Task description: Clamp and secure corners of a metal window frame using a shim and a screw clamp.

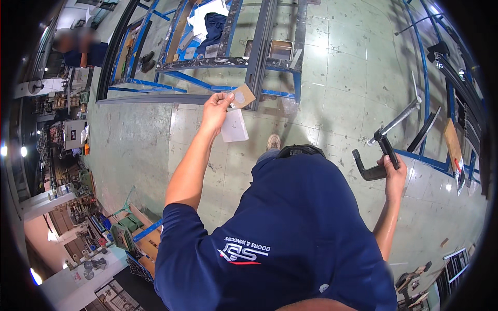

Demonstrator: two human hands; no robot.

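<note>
My left hand (218, 108) is closed, pinching a small brown square piece (243, 97) with a pale patch on it, perhaps card or thin board. A whitish square piece (235, 126) shows right below those fingers; I cannot tell if they grip it too. Both pieces are by the lower corner of a dark metal frame (252, 72). Out to the right, my right hand (393, 173) is wrapped around the black body of a C-clamp (386, 147). The clamp's silver screw (402, 116) points up and to the right.
Blue steel work stands (207, 88) carry the dark frame ahead, with cloths (210, 26) on one. Long dark profiles (456, 78) lean on a blue rack at right, beside a wooden board (452, 142). Another person (83, 49) is at far left, near cluttered benches (62, 150).
</note>
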